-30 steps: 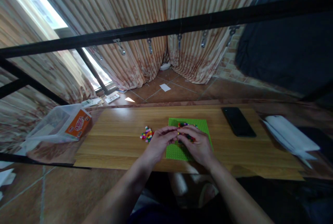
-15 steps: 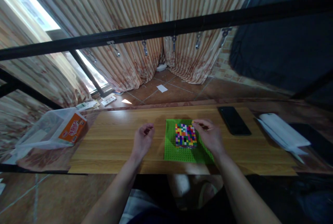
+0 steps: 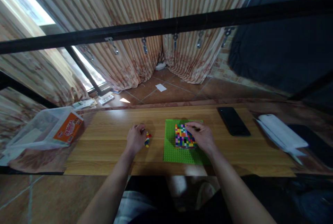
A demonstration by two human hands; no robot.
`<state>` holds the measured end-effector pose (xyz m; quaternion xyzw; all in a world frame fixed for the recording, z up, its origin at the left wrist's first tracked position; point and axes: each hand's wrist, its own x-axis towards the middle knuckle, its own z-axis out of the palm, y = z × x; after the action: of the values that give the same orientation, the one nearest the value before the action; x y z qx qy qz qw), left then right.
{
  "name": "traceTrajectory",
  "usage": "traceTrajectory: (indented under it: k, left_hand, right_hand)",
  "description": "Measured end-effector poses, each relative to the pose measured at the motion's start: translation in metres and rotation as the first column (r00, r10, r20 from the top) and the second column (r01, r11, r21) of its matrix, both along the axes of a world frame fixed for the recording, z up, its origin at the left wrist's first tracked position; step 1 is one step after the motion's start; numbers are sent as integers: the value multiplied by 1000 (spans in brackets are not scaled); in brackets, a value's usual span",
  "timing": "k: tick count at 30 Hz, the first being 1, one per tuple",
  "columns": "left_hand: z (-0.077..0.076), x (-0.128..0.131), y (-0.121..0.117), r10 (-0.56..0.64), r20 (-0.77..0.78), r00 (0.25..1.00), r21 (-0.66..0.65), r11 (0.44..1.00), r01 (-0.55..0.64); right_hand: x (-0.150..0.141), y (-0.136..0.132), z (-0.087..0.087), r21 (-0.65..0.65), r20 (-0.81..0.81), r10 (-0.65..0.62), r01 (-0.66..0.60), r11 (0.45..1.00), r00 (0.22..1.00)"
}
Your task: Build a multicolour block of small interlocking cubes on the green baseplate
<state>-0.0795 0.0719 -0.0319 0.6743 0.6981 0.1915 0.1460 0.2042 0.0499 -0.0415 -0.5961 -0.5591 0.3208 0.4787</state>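
In the head view, a square mosaic of small multicoloured plastic bricks (image 3: 182, 138) is seated on a bright green studded plastic baseplate (image 3: 170, 155). Over its far right part the right hand (image 3: 203, 136) is held, thumb and fingertips drawn together; any brick pinched there cannot be made out. The left hand (image 3: 136, 138) is curled beside a loose multicoloured brick pile (image 3: 147, 141), its fingertips hidden, so its grip cannot be judged.

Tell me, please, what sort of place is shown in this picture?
Probably a room in a home: floor-length striped curtains hang at the back, brown floor tiles lie below them, and colourful toy bricks sit on a green studded baseplate.
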Motion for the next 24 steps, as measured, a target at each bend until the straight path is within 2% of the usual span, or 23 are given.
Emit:
traceTrajectory:
  k: [4,9,14,18,21,24]
  left_hand:
    - [7,4,1,-7,-83,997,-54,999,2]
    - [11,8,0,-31,-104,994,-51,998,26]
    - [10,8,0,-49,-46,998,-41,998,47]
    - [6,6,1,-20,57,998,-48,999,23]
    - [3,2,1,1,127,992,-62,998,7]
    - [4,-1,-1,-12,123,992,-72,997,21]
  right_hand:
    - [0,2,2,-55,9,10,-9,998,1000]
    - [0,4,6,-102,-1,10,-10,995,1000]
    - [1,5,11,-118,2,25,-25,993,1000]
    - [2,4,13,-130,-8,54,-54,990,999]
    - [4,2,11,-137,-5,49,-49,989,999]
    - [5,0,7,-150,-13,26,-28,988,1000]
